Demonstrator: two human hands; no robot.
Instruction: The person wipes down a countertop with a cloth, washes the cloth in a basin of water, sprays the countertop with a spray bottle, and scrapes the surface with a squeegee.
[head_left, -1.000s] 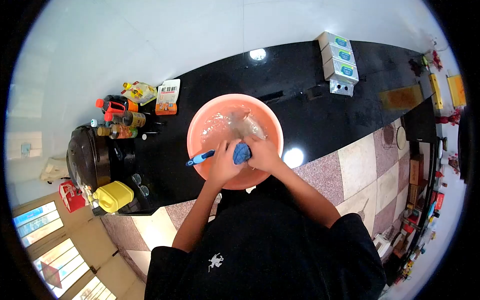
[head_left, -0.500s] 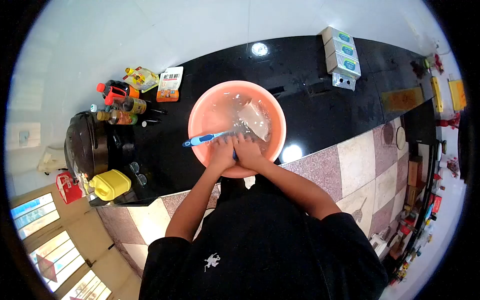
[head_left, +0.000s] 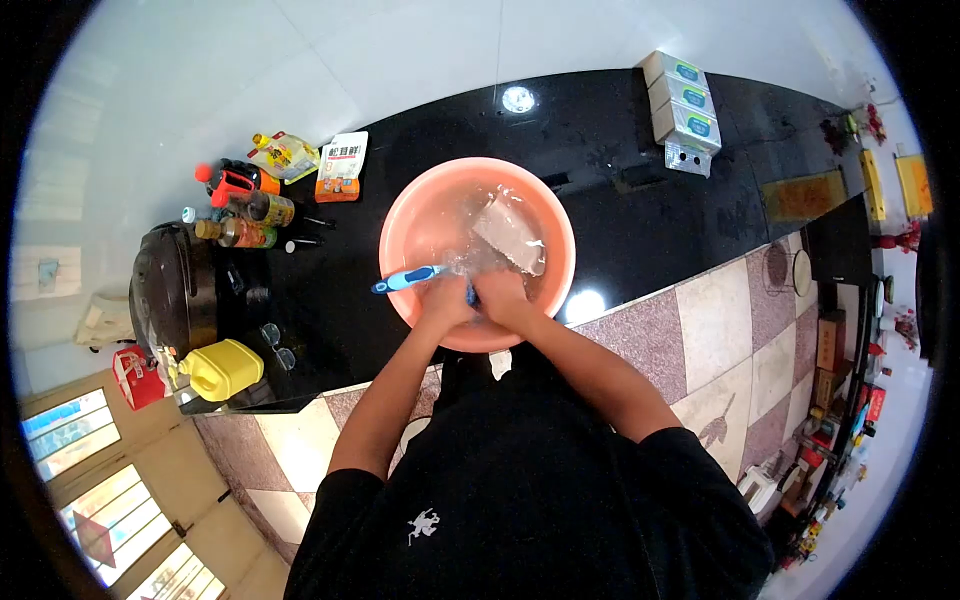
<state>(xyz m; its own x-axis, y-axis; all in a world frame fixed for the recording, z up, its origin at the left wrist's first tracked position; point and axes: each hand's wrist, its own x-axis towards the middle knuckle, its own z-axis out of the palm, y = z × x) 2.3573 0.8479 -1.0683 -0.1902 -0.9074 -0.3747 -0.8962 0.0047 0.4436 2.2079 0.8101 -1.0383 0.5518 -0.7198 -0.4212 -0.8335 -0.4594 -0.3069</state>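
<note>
Well, the left hand (head_left: 446,303) and right hand (head_left: 500,296) have dipped into the basin (head_left: 570,255) at six o'clock, pressed together around the blue cloth (head_left: 470,292), wetting it; finger grip, I can't tell. The blue handle (head_left: 405,280) pokes out towards nine, the greyish piece (head_left: 508,236) lies at two.

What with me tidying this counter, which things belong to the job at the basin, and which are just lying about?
In use, it seems:
- pink basin of water
- blue item between the hands
- blue-handled tool
- pale piece in the water

Apparently just lying about:
- bottles
- two pouches
- yellow jug
- glasses
- white packs
</note>
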